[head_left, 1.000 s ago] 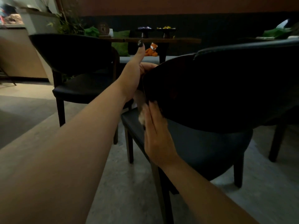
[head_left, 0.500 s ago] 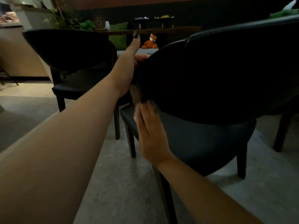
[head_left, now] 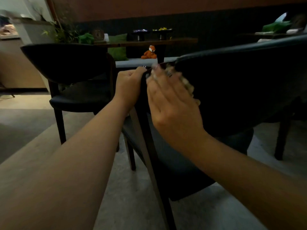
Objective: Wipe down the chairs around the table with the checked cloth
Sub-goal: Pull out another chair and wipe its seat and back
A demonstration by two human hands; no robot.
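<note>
A dark chair (head_left: 240, 83) with a curved black backrest fills the right half of the view. My left hand (head_left: 127, 85) grips the left end of that backrest, fingers curled over its edge. My right hand (head_left: 167, 97) presses the pale checked cloth (head_left: 187, 85) against the outer face of the backrest near its top left corner. Only a crumpled fringe of the cloth shows past my fingers, and it is blurred. The chair's seat (head_left: 174, 163) and a leg lie below my right forearm.
A second dark chair (head_left: 66, 63) stands to the left on the grey floor. Behind it is a wooden table (head_left: 149, 42) with dishes, plants and an orange toy fox (head_left: 149, 53) on a bench. Another chair leg (head_left: 282, 138) stands at the right.
My right hand with the cloth has risen from the lower edge of the backrest to its top left corner. My left hand's raised thumb has dropped and now curls over the edge.
</note>
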